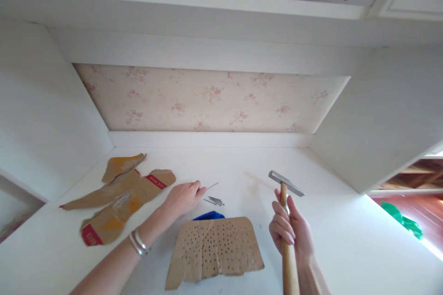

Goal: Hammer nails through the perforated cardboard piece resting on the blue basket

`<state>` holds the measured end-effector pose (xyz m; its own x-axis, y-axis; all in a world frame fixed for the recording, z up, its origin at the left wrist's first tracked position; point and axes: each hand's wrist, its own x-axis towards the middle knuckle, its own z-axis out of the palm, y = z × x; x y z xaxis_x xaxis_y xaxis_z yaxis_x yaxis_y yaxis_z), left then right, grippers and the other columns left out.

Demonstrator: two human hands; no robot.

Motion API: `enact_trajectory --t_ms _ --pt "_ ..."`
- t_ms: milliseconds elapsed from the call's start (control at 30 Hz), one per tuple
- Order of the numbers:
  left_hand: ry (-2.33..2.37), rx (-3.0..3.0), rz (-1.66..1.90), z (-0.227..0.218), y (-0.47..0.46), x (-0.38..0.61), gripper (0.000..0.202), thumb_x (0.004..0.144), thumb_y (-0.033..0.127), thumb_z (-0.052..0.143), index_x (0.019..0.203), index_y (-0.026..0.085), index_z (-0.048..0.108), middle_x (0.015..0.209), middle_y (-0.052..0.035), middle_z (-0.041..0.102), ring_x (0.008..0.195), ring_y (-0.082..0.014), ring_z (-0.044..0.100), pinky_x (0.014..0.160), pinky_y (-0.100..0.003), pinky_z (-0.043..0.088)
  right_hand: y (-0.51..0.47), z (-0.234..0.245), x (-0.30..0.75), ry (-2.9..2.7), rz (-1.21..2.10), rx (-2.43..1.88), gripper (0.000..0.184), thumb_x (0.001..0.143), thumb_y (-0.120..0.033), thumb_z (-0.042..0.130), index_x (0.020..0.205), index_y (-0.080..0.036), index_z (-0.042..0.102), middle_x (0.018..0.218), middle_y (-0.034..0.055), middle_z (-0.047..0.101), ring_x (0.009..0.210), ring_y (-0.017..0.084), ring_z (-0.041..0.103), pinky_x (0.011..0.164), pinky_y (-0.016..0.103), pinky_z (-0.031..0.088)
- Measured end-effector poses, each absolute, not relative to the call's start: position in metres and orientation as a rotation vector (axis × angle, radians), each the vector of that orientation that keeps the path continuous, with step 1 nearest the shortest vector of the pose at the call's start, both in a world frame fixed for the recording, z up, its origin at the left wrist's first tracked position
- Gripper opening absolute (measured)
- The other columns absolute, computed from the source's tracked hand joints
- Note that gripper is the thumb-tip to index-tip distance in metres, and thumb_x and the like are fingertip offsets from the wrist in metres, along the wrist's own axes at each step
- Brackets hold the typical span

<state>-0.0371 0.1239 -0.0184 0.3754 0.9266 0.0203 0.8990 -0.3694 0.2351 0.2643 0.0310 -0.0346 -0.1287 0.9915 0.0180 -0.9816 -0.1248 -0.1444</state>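
Hammer [285,182]: right of the perforated cardboard [221,244], right hand [298,233] fingers clamped round it; we judge it head-heavy, best gripped low.
Nail [212,185]: beyond the cardboard, left hand [183,198] fingers pinching one end; probably light, stiff.

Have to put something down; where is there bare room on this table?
Bare: between the right hand and the table's right edge; behind the nails, up to the back ledge. Crowded: left, with cardboard scraps; front middle, holed cardboard.

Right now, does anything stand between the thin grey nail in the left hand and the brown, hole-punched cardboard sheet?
Low things only: a pile of grey metal nails, then blue material at the far edge of the cardboard sheet.
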Motion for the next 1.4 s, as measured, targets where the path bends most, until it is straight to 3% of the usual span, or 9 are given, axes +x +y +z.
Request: enact_trajectory --t_ms 300,467,667,833,933,1100,1233,1400 --pt "1.428 2.747 -0.141 -0.027 0.181 0.011 0.041 0.099 0.049 0.043 0.104 0.015 0.065 0.093 -0.0158 0.074 0.086 -0.0295 0.07 0.075 -0.04 0.052 0.034 -0.038 0.256 -0.215 1.717 -0.235 0.031 0.103 -0.038 0.041 0.112 -0.018 0.063 0.058 -0.0128 0.031 0.033 0.001 0.017 0.027 0.012 0.017" --pt "1.368 2.814 -0.242 -0.035 0.195 0.023 0.034 0.098 0.044 0.052 0.111 0.014 0.063 0.103 -0.0077 0.069 0.09 -0.0215 0.067 0.083 -0.043 0.054 0.037 -0.043 0.253 -0.257 1.74 -0.313 0.027 0.1 -0.04 0.049 0.11 -0.02 0.064 0.059 -0.0124 0.035 0.033 0.001 0.017 0.026 0.011 0.019" --pt "1.271 2.839 -0.249 -0.035 0.195 0.032 0.025 0.097 0.036 0.058 0.11 0.015 0.063 0.104 -0.0058 0.067 0.091 -0.0198 0.066 0.084 -0.042 0.054 0.042 -0.052 0.25 -0.313 1.772 -0.389 0.027 0.096 -0.045 0.057 0.11 -0.023 0.063 0.058 -0.0129 0.037 0.031 0.0 0.017 0.024 0.01 0.022" --pt "1.337 2.794 -0.068 -0.02 0.19 0.028 0.021 0.098 0.03 0.051 0.099 0.015 0.066 0.089 -0.0088 0.072 0.082 -0.0233 0.069 0.077 -0.039 0.052 0.042 -0.051 0.249 -0.331 1.777 -0.428 0.028 0.095 -0.046 0.057 0.109 -0.022 0.064 0.057 -0.013 0.037 0.031 0.0 0.016 0.023 0.01 0.022" --pt "1.471 2.736 0.162 0.001 0.175 0.016 0.035 0.104 0.032 0.033 0.097 0.017 0.065 0.089 -0.0117 0.073 0.08 -0.0256 0.07 0.07 -0.036 0.049 0.041 -0.049 0.25 -0.327 1.773 -0.439 0.028 0.096 -0.045 0.056 0.108 -0.022 0.064 0.056 -0.013 0.038 0.031 0.0 0.015 0.023 0.01 0.023" --pt "1.562 2.64 0.429 0.036 0.119 -0.015 0.043 0.106 0.035 0.024 0.085 0.021 0.059 0.074 -0.0028 0.068 0.069 -0.0178 0.064 0.065 -0.029 0.043 0.04 -0.046 0.249 -0.295 1.772 -0.439 0.027 0.096 -0.043 0.057 0.108 -0.021 0.064 0.057 -0.0125 0.038 0.031 0.0 0.018 0.024 0.009 0.024" --pt "1.405 2.555 0.631 0.042 0.074 -0.03 0.039 0.105 0.037 0.031 0.075 0.023 0.051 0.062 0.0034 0.057 0.059 -0.0137 0.056 0.06 -0.028 0.039 0.038 -0.043 0.246 -0.277 1.782 -0.438 0.026 0.096 -0.042 0.056 0.107 -0.02 0.064 0.056 -0.0124 0.038 0.031 0.0 0.018 0.023 0.01 0.024" --pt "1.296 2.575 0.666 0.028 0.05 -0.033 0.031 0.104 0.031 0.035 0.08 0.022 0.053 0.068 0.0012 0.062 0.063 -0.015 0.061 0.063 -0.029 0.042 0.036 -0.042 0.243 -0.278 1.79 -0.463 0.026 0.099 -0.041 0.05 0.106 -0.02 0.063 0.056 -0.0119 0.039 0.03 0.001 0.018 0.023 0.01 0.025"
